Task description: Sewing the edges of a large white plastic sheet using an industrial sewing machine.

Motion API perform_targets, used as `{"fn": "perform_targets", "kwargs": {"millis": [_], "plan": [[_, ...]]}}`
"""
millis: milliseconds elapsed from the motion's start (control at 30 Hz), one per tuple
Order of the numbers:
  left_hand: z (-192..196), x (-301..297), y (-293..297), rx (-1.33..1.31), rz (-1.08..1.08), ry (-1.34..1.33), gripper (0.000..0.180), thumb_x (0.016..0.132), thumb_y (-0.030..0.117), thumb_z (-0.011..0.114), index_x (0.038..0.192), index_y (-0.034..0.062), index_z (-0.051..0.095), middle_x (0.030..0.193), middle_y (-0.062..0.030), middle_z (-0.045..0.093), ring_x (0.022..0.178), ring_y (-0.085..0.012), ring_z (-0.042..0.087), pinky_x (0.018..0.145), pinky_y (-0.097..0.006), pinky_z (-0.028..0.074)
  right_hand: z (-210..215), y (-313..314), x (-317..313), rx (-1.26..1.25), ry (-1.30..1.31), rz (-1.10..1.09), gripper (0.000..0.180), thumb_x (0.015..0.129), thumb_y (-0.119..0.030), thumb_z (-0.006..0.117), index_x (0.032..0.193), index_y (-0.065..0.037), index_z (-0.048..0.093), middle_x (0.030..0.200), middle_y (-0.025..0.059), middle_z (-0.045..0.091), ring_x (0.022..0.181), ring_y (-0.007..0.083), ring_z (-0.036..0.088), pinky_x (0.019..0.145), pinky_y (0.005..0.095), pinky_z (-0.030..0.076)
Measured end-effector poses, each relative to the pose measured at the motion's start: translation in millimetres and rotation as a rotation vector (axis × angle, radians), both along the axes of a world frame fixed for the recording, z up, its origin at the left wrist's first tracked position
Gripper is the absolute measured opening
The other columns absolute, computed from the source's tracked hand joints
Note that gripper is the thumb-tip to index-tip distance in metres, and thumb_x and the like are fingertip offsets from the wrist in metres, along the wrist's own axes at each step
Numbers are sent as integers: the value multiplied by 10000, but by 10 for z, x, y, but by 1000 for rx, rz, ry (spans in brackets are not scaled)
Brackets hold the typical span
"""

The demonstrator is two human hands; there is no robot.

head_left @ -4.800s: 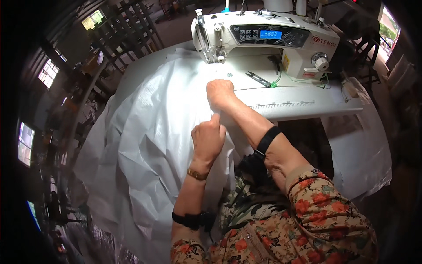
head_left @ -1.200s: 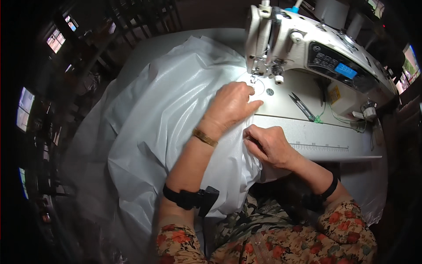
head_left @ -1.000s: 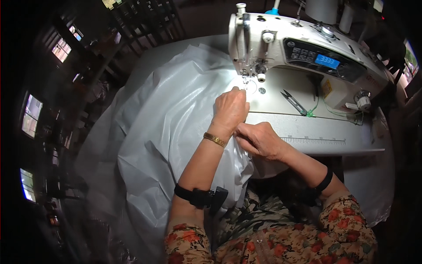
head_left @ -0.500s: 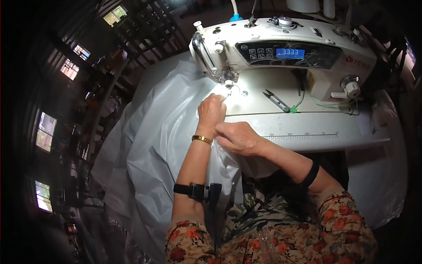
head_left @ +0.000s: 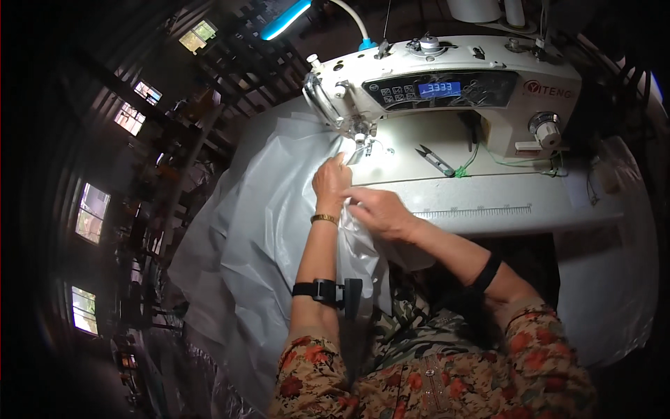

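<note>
Large pale-grey sheet of shiny, creased, plastic-like material [head_left: 265, 202] was on the left of the grey-white sewing table [head_left: 433, 192], draped in loose folds over the front edge. Its right border ran up toward the metal presser foot [head_left: 368, 148] — glare there, can't tell if any of it was under the foot.

Left hand [head_left: 331, 180] rested back-up on that border, just short of the foot, forefinger pointing at it, other fingers bent. Undersides hidden, so can't tell whether it pinched the material or only pressed it. Gold-coloured bracelet [head_left: 324, 218] on that wrist.

Right hand [head_left: 382, 212] was just beside the left wrist, at the same border. Forefinger and thumb were curled with a small gap showing between them; can't tell if the tips had hold of the sheet.

Black straps on both forearms, the left one [head_left: 305, 289] carrying a dark box-shaped device [head_left: 352, 298].

White sewing machine [head_left: 513, 133] stood behind the hands, small blue screen [head_left: 440, 89] lit. Dark-bladed thread snips [head_left: 434, 160] lay on the bed right of the foot, green thread [head_left: 462, 172] at their handle end. Slim blue lamp [head_left: 287, 19] glowed above, upper left. Translucent whitish sheeting [head_left: 604, 279] hung off the table's right end.
</note>
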State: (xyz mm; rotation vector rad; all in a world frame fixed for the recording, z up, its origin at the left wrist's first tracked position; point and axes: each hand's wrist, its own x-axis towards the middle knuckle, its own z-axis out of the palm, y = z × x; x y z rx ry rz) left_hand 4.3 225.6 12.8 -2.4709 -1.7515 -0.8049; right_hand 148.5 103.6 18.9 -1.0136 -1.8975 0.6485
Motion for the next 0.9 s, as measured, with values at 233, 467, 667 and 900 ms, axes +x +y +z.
{"fn": "perform_targets", "kwargs": {"millis": [233,467,667,900], "plan": [[14,48,-305,29,24,-57,361,819,144,511,1134,53,664,972,-191,680,895,-403,649,803,-510,508,85,-20,987,441,-563,-838,249,790,-247,734,957,-82,650,989,92,596,981,242,550,848,398,393],[7,14,-296,71,-14,-105,280,807,139,530,1034,37,658,932,-189,679,864,-400,646,775,-500,504,-103,117,978,306,-885,-747,153,821,-141,624,929,-33,624,863,106,598,871,259,589,799,390,424],[-28,-57,-275,98,-44,-175,224,806,121,551,957,8,673,936,-176,687,851,-390,651,779,-487,506,22,169,382,99,-476,-507,94,883,-98,541,870,-6,555,821,149,655,796,329,673,714,438,520],[6,15,-313,123,-92,-238,207,812,94,578,962,4,688,963,-171,694,857,-378,660,785,-458,518,15,450,112,157,-514,-590,263,869,-92,593,1106,18,612,935,232,654,753,366,697,681,440,558]]}}
